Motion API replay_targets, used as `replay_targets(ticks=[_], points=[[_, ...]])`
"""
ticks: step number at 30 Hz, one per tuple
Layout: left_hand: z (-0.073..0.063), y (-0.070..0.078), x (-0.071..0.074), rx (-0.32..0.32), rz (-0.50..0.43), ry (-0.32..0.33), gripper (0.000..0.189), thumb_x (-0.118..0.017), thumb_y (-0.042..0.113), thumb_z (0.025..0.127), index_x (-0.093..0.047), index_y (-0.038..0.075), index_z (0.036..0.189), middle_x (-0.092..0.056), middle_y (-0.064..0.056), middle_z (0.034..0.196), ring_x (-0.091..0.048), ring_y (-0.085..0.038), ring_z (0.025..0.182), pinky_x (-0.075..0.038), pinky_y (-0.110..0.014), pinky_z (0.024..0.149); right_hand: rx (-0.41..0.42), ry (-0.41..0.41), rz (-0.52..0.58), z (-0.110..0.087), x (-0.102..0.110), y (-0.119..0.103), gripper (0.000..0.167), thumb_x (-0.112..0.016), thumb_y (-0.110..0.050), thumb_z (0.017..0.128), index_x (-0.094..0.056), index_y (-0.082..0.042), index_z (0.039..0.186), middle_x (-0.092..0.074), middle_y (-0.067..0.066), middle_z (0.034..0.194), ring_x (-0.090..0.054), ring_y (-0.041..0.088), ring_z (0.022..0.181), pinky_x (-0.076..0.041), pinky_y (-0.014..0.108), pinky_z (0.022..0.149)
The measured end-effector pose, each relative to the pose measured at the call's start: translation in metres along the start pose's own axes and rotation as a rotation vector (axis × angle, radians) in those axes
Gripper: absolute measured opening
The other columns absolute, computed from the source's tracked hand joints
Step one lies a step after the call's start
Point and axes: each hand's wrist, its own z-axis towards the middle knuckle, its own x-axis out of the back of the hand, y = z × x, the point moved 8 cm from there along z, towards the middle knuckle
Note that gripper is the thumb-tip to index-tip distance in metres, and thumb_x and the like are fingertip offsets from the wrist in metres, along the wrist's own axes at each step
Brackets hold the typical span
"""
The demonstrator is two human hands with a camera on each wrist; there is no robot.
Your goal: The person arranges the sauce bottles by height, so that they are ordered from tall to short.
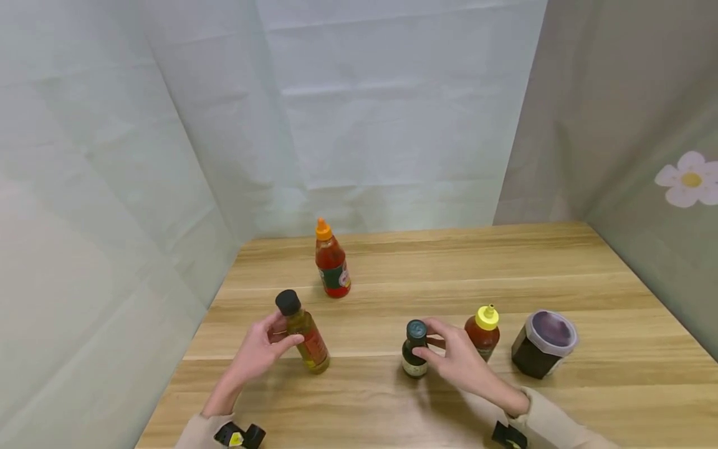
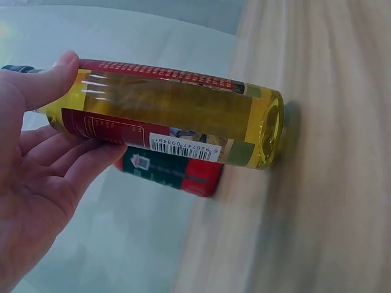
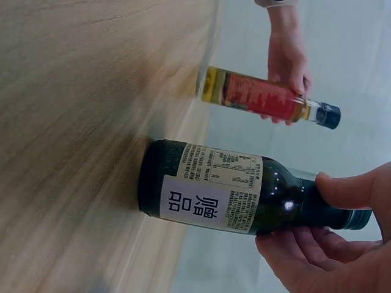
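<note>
The left hand (image 1: 266, 343) pinches a tall, clear, smooth-sided bottle of yellow liquid with a red label and black cap (image 1: 314, 346), its base at or just above the wood-grain tabletop (image 1: 370, 415) (contact is hard to tell). The right hand's (image 1: 457, 358) thumb and fingers clamp the neck of a small, round-shouldered, glossy dark-green bottle with cream labels (image 1: 415, 369), near the table's front. That hand partly hides a red squeeze bottle with a yellow nozzle cap (image 1: 483, 337); beside it sits a dark, faceted jar (image 1: 531, 352). Behind stands an orange-capped red sauce bottle (image 1: 335, 274).

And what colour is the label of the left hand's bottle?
The label is mostly red, clearest in the right wrist view.
</note>
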Motion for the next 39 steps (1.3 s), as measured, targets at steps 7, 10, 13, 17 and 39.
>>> replay_targets(ticks=[7, 10, 13, 17, 39], points=[[0.019, 0.009, 0.0, -0.051, 0.035, 0.01, 0.047, -0.07, 0.012, 0.089, -0.053, -0.001, 0.131, -0.068, -0.023, 0.113, -0.067, -0.003, 0.094, -0.058, -0.021, 0.077, -0.001, -0.004, -0.007, 0.0, 0.001, 0.0, 0.032, -0.073, -0.007, 0.085, -0.063, -0.009, 0.116, -0.07, 0.004, 0.107, -0.067, 0.019, 0.101, -0.058, 0.034, 0.089], [0.027, 0.007, -0.003, -0.021, 0.06, -0.007, 0.049, -0.069, 0.015, 0.09, -0.052, 0.0, 0.133, -0.067, -0.022, 0.117, -0.068, -0.012, 0.097, -0.057, -0.019, 0.079, -0.003, -0.008, -0.003, 0.001, 0.001, 0.0, 0.032, -0.073, -0.007, 0.085, -0.063, -0.009, 0.116, -0.07, 0.004, 0.107, -0.066, 0.018, 0.101, -0.058, 0.034, 0.089], [0.037, 0.006, -0.009, 0.006, 0.067, -0.038, 0.052, -0.068, 0.018, 0.091, -0.049, 0.0, 0.135, -0.065, -0.022, 0.121, -0.068, -0.023, 0.101, -0.057, -0.022, 0.082, -0.007, -0.011, 0.001, 0.001, 0.001, 0.0, 0.032, -0.073, -0.008, 0.085, -0.063, -0.009, 0.116, -0.069, 0.003, 0.106, -0.066, 0.017, 0.101, -0.058, 0.034, 0.089], [0.05, 0.007, -0.018, 0.01, 0.052, -0.072, 0.058, -0.068, 0.021, 0.091, -0.045, -0.001, 0.139, -0.062, -0.024, 0.127, -0.066, -0.032, 0.107, -0.058, -0.031, 0.087, -0.013, -0.015, 0.004, 0.0, 0.0, 0.002, 0.031, -0.073, -0.008, 0.086, -0.063, -0.01, 0.115, -0.069, 0.002, 0.105, -0.066, 0.017, 0.101, -0.058, 0.034, 0.089], [0.121, 0.012, -0.051, -0.009, -0.027, 0.031, 0.053, -0.073, 0.022, 0.087, -0.053, 0.005, 0.133, -0.065, -0.019, 0.124, -0.067, -0.032, 0.105, -0.059, -0.041, 0.086, -0.019, -0.008, 0.001, 0.002, 0.0, 0.006, 0.032, -0.073, -0.009, 0.086, -0.062, -0.009, 0.115, -0.069, 0.003, 0.105, -0.066, 0.018, 0.101, -0.058, 0.034, 0.089]])
